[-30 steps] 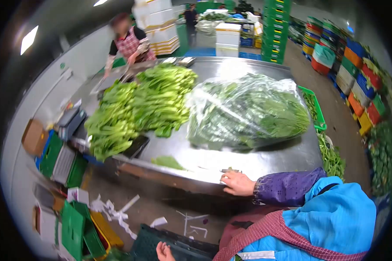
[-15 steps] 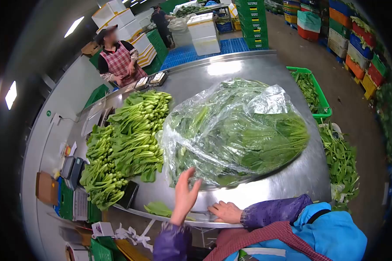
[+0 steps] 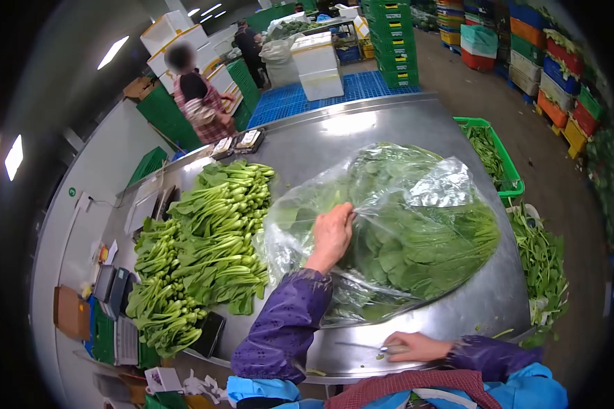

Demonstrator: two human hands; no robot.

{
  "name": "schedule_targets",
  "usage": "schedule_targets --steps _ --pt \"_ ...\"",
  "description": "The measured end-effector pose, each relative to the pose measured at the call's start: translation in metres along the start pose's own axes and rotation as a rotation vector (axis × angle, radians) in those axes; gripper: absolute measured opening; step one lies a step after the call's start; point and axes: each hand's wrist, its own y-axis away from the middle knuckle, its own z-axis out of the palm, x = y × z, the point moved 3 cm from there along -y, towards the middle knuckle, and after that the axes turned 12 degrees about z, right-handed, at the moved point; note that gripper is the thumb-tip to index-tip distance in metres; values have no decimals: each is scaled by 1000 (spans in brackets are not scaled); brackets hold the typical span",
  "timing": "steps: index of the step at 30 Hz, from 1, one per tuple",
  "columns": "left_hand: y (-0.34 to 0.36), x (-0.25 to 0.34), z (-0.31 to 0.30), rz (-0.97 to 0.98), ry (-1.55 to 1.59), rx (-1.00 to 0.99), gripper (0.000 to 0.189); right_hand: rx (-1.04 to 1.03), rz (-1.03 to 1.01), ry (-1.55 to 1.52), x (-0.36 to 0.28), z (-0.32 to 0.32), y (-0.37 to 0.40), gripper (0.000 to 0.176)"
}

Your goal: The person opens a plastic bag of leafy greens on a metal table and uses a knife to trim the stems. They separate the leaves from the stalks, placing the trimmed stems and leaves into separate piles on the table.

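Observation:
My left hand is closed on the film of a large clear plastic bag, pinching it up near the middle. Leafy greens fill the bag, which lies on the metal table. Close to the table's front edge, my right hand is wrapped round what looks like a small knife, its thin blade pointing left. Left of the bag lies a wide pile of green leafy stalks.
A person in a checked apron stands beyond the table's far left corner. A dark flat object lies at the front left edge. Along the right side are a green crate and loose greens. White boxes stand behind.
My left hand has reached forward and closed on the bag film. My right hand has shifted right and lifted the knife-like tool. The person behind has turned. My view has shifted slightly.

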Motion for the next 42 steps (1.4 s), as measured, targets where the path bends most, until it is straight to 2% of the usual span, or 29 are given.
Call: schedule_targets --steps 1,2,3,4,5,7,10,18,19,20,23,25,28,30,31,32,33,36,38,39,40,41,42 --pt "-3 9 -12 87 -61 85 7 46 -10 -65 -11 -16 14 41" --pt "-5 13 -24 68 -69 96 7 128 -40 -58 -20 -32 26 40" --pt "-8 18 -37 147 -83 83 7 208 -74 -52 -33 -48 36 38" --pt "-9 22 -50 228 -99 67 7 351 -139 55 -60 -68 51 35" --pt "-11 22 -60 211 -113 75 7 416 -143 119 -88 -86 63 36" --pt "-14 30 -75 403 -182 53 7 615 -251 479 -127 -114 73 36" --pt "-21 45 -89 483 -159 60 6 897 -257 1120 -177 -129 63 31" --pt "-27 56 -89 404 -108 60 8 1157 -164 1600 -211 -156 2 12" --pt "-27 55 -89 390 -110 54 10 1252 -230 1735 -211 -161 1 11" --pt "-28 54 -88 375 -110 46 11 1251 -211 1738 -208 -168 1 11" --pt "-31 54 -83 406 -93 30 15 1267 -33 1823 -192 -192 7 11" --pt "-35 62 -79 391 -132 -37 14 1311 -40 1759 -178 -212 23 8" --pt "-42 66 -81 438 -118 25 6 1303 102 1750 -136 -246 49 5" --pt "-44 49 -110 369 -94 110 5 1390 518 1432 -59 -327 119 2" --pt "-42 35 -125 319 -136 117 8 1379 565 1495 -38 -327 156 3" --pt "-44 14 -131 346 -179 152 10 1346 603 1572 -26 -321 184 3" --pt "-49 -5 -135 302 -346 103 14 1338 631 1530 -13 -316 195 4" --pt "-88 -27 -144 303 -559 186 22 1335 733 1433 20 -295 202 8" --pt "-118 -36 -163 372 -635 207 20 1355 673 1363 34 -289 202 12" --pt "-136 -33 -176 376 -708 176 17 1325 705 1353 36 -283 205 14" --pt "-158 -43 -192 380 -725 229 17 1373 842 1306 65 -290 221 17" --pt "-173 -41 -219 185 -674 229 20 1418 979 1257 117 -299 264 21" --pt "-178 -49 -234 119 -721 289 24 1006 824 747 201 -301 325 11"
